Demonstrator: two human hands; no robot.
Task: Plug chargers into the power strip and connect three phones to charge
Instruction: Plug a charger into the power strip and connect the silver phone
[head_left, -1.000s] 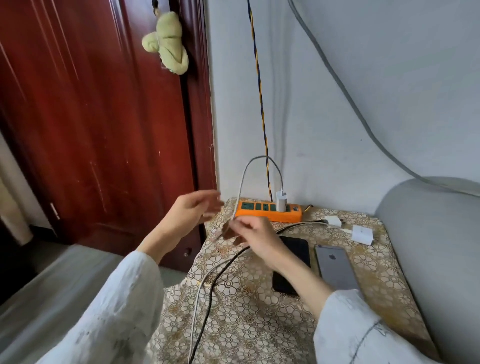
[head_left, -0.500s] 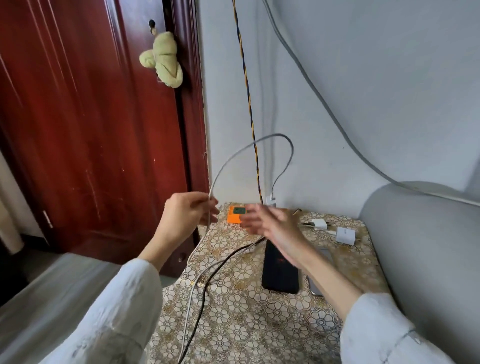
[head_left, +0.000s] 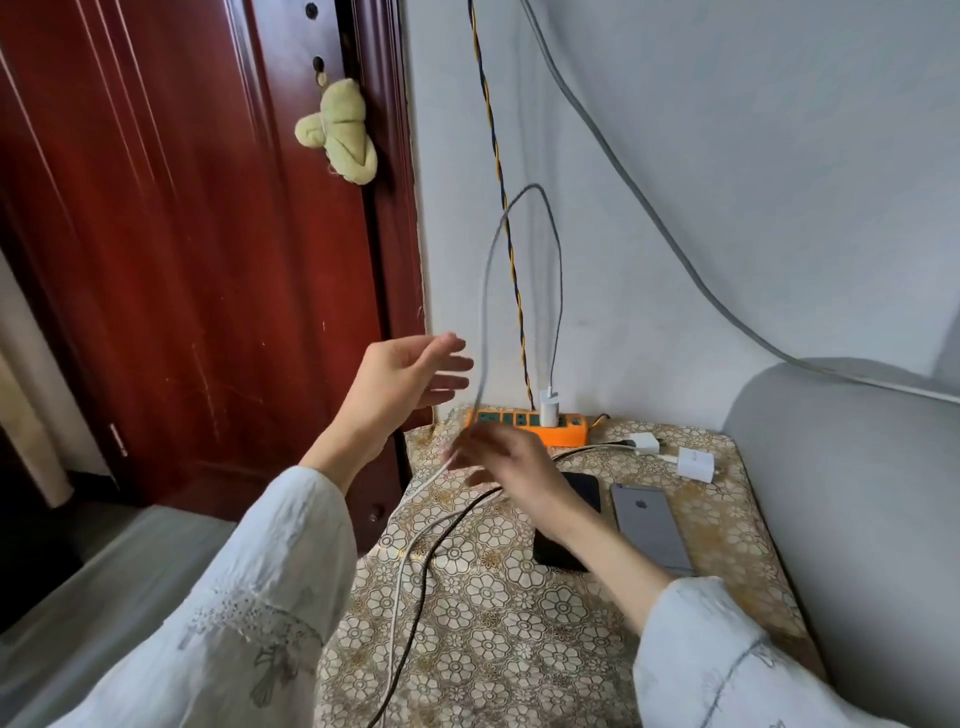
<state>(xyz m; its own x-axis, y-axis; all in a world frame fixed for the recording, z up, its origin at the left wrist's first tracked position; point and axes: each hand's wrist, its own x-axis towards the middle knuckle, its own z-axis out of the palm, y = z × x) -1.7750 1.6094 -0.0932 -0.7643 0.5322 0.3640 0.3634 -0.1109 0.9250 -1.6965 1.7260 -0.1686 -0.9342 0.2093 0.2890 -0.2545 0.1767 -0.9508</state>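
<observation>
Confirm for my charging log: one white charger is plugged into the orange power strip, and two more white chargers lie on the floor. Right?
Not quite. The head view shows one white charger plugged into the orange power strip, but the two more white chargers lie on the patterned table, not the floor.

Domestic room, likely a bedroom: dark red panelled wooden door (head_left: 171, 249) standing at 10 o'clock, floral-patterned cloth-covered side table (head_left: 519, 613) sitting centrally, grey padded upholstery (head_left: 857, 509) lying at 3 o'clock.
</observation>
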